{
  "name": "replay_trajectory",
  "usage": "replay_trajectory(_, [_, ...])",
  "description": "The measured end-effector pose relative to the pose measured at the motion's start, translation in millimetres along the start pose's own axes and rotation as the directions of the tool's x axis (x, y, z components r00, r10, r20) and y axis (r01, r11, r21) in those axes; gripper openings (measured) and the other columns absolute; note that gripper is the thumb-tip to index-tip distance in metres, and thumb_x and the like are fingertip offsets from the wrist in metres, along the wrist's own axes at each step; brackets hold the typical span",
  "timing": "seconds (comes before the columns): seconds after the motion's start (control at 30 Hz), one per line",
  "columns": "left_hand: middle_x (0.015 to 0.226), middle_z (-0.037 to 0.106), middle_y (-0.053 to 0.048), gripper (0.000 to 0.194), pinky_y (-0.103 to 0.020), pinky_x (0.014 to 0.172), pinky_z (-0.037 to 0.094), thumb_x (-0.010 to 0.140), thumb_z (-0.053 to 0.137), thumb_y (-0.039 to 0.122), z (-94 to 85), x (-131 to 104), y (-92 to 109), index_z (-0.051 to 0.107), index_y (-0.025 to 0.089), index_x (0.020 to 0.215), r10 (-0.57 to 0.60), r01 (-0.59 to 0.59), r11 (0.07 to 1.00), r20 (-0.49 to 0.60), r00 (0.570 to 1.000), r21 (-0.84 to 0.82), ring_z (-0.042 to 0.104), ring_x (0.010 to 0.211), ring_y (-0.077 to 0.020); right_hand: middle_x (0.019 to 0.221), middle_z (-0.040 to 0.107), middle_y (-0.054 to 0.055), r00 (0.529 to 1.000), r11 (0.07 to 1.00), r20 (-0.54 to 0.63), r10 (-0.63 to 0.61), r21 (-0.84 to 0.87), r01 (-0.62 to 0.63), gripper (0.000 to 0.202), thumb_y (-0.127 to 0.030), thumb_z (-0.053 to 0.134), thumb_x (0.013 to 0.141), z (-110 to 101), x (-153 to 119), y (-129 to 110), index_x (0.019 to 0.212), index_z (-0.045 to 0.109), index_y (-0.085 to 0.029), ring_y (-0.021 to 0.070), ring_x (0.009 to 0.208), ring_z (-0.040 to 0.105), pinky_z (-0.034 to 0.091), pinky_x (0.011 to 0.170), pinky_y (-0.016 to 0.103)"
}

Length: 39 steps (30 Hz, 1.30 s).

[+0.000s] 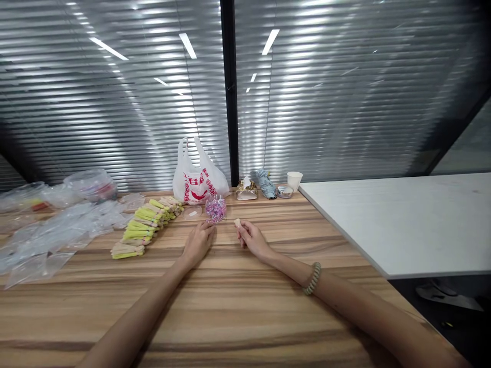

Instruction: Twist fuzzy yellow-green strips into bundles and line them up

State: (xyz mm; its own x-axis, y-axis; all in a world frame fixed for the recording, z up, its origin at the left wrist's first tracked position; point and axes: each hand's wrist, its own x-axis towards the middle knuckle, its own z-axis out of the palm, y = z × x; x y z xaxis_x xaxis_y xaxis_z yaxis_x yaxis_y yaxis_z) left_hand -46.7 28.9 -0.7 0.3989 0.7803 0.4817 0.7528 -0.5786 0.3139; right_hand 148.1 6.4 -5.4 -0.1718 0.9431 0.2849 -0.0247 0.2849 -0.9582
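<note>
Right grip point(253, 240): thumb and fingers pinch a small pale piece point(237, 223), held just above or on the table, its contact unclear. Left grip point(197, 243): fingers reach forward to the near side of the tub point(216, 209); whether they pinch anything cannot be told. To the left of the left grip, yellow-and-beige bundles point(148, 225) lie in a slanting row; farther left are clear plastic bags point(65, 230), flat and overlapping. Directly beyond the tub, in line with the left grip's reach, stands the carrier bag point(200, 181). Beyond the right grip, from left to right: tissue pack point(246, 189), crumpled blue wrapper point(266, 184), round tin point(284, 191) and white cup point(294, 181).

Containers: the tub, clear and round, holds a tangle of pink and purple strands point(215, 208); a clear lid point(192, 212) lies beside it on the left. The carrier bag is upright, white with red print, its contents hidden.

Surface and room: the table point(215, 317) has striped wood grain. A white tabletop point(414, 220) adjoins at right. Blinds point(326, 102) rise behind, divided by a dark post point(230, 97).
</note>
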Motion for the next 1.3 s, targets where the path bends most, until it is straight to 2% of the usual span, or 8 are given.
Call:
replay_trajectory(0.13, [0.097,0.063,-0.009,0.028,-0.034,0.084,0.041,0.083,0.039,0.024,-2.1,0.3,-2.2,0.066,0.018,0.09,0.007,-0.007,0.998,0.0,1.0,0.064,0.052,0.094,-0.0211,0.062,0.053,-0.003,1.0,1.0,0.025,0.007,-0.009,-0.007,0.031,-0.044,0.044,0.078,0.3,0.3,2.7,0.089,0.05,-0.016,0.0051,0.041,0.041,0.032,0.037,0.017])
replay_trajectory(0.23, [0.1,0.062,-0.009,0.028,-0.034,0.085,0.041,0.082,0.041,0.023,-2.2,0.4,-4.2,0.063,0.019,0.099,-0.019,0.021,0.998,-0.045,0.999,0.06,0.052,0.097,-0.0212,0.065,0.057,-0.003,0.999,0.999,0.026,0.045,0.004,-0.045,0.047,-0.04,0.047,0.077,0.2,-0.2,2.2,0.117,0.038,-0.017,0.0053,0.039,0.041,0.034,0.036,0.016])
replay_trajectory(0.3, [0.103,0.061,-0.009,0.029,-0.034,0.085,0.041,0.081,0.043,0.023,-1.4,0.5,-5.5,0.06,0.018,0.104,-0.036,0.039,0.999,-0.071,0.997,0.038,0.052,0.098,-0.0213,0.065,0.058,-0.003,0.999,0.999,0.029,0.037,0.005,-0.037,0.054,-0.038,0.048,0.077,-0.2,-0.8,1.0,0.124,0.031,-0.018,0.0052,0.039,0.041,0.034,0.036,0.016])
replay_trajectory(0.37, [0.104,0.061,-0.009,0.03,-0.034,0.086,0.04,0.082,0.042,0.022,-0.1,0.7,-6.9,0.059,0.018,0.106,-0.031,0.031,0.999,-0.064,0.997,0.008,0.052,0.099,-0.021,0.064,0.056,-0.003,0.999,1.0,0.044,0.019,-0.004,-0.019,0.049,-0.038,0.047,0.078,-0.7,-1.1,0.4,0.122,0.037,-0.019,0.0049,0.04,0.042,0.034,0.036,0.015])
replay_trajectory(0.53, [0.1,0.064,-0.01,0.031,-0.032,0.082,0.042,0.083,0.039,0.023,2.5,0.5,-9.1,0.059,0.017,0.106,-0.009,0.009,0.999,0.007,1.0,-0.031,0.055,0.093,-0.0206,0.066,0.055,-0.001,0.997,1.0,0.078,0.017,-0.019,-0.015,0.034,-0.039,0.044,0.078,-1.4,0.2,4.3,0.099,0.058,-0.016,0.0043,0.041,0.043,0.033,0.037,0.016])
replay_trajectory(0.9, [0.095,0.064,-0.008,0.028,-0.028,0.074,0.042,0.083,0.04,0.025,-1.0,-2.0,-1.9,0.06,0.021,0.103,-0.046,0.041,0.985,0.028,0.999,0.166,0.056,0.087,-0.02,0.066,0.054,-0.001,0.998,1.0,0.056,0.022,-0.009,-0.022,0.033,-0.04,0.046,0.078,-0.3,-0.7,4.1,0.099,0.055,-0.017,0.0051,0.043,0.045,0.036,0.038,0.016])
replay_trajectory(1.1, [0.102,0.062,-0.008,0.029,-0.029,0.077,0.042,0.084,0.038,0.024,-0.3,-2.1,-1.1,0.059,0.022,0.105,-0.013,0.006,0.985,0.039,0.999,0.174,0.055,0.093,-0.0207,0.066,0.055,-0.001,0.994,0.997,0.094,0.047,-0.063,-0.042,0.031,-0.035,0.048,0.077,-0.1,-2.8,0.1,0.102,0.054,-0.016,0.0059,0.045,0.048,0.039,0.041,0.017])
replay_trajectory(1.3, [0.103,0.062,-0.011,0.029,-0.035,0.079,0.043,0.083,0.04,0.024,-0.9,-1.4,3.8,0.061,0.019,0.103,-0.001,-0.003,0.995,0.046,0.999,0.097,0.055,0.094,-0.024,0.073,0.054,0.0,0.991,0.998,0.112,0.067,-0.014,-0.065,0.026,-0.028,0.04,0.079,-0.2,1.4,9.5,0.093,0.059,-0.015,0.0048,0.046,0.049,0.041,0.043,0.018])
